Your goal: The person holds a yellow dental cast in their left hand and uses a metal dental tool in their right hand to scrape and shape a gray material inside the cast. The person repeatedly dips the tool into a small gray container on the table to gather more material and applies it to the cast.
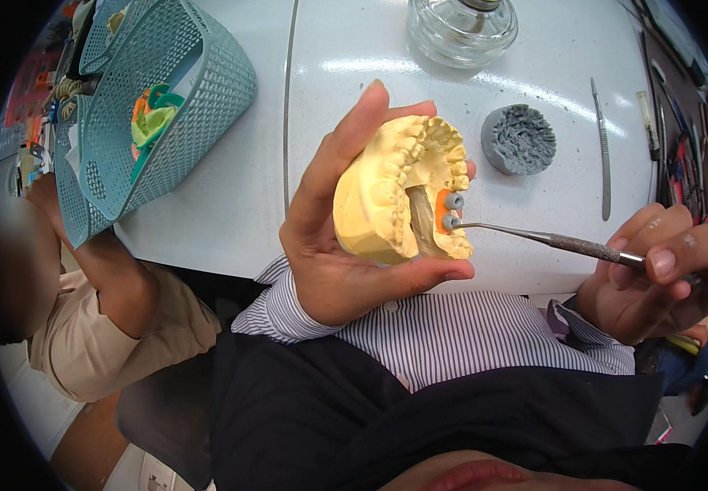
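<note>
My left hand (329, 237) is wrapped round a yellow plaster dental model (374, 192), thumb along its near side and fingers behind it. The model shows rows of teeth, and an orange patch (443, 211) on its right side carries two small grey cylinders (453, 201). Between finger and thumb, my right hand (656, 266) grips a metal dental wax carver (570, 243) by its knurled handle. The thin tip of the carver reaches left to the nearer grey cylinder and appears to touch it.
A round block of grey wax (520, 139) sits beyond the model, near a glass spirit lamp (463, 33). To its right lies a slim metal knife (601, 151). Blue-green mesh baskets (182, 131) stand at the left, beside another person's arm (116, 270). Several tools (693, 139) line the right edge.
</note>
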`<state>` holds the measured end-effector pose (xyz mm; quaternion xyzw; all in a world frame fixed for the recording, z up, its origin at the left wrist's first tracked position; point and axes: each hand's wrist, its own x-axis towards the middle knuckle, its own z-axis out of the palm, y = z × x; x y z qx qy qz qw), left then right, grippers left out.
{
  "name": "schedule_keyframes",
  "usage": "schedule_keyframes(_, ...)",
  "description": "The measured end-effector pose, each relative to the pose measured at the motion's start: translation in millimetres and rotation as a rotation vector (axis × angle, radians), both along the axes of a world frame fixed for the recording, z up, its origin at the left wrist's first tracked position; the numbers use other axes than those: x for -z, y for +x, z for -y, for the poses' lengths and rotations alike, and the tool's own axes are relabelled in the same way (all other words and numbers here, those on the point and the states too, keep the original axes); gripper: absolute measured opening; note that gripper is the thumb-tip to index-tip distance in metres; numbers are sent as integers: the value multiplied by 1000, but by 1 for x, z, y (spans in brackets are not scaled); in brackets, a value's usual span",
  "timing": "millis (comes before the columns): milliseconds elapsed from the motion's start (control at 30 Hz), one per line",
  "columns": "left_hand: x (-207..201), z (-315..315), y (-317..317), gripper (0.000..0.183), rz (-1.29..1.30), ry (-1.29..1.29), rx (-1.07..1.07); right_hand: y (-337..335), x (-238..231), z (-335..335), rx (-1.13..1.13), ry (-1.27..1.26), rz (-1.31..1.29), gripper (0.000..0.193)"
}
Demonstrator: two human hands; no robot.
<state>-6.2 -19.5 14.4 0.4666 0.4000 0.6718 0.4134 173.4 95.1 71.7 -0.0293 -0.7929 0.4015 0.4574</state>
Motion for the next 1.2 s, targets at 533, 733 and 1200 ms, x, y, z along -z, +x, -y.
schedule_keyframes(533,1,-1,1,107,14,9,3,2,-2,-1,-55,-26,44,6)
schedule_keyframes(733,2,-1,1,107,6,17,3,2,0,-1,-11,10,29,9)
schedule_keyframes(1200,0,-1,2,107,20,-7,-1,2,2,0,7,10,-10,16)
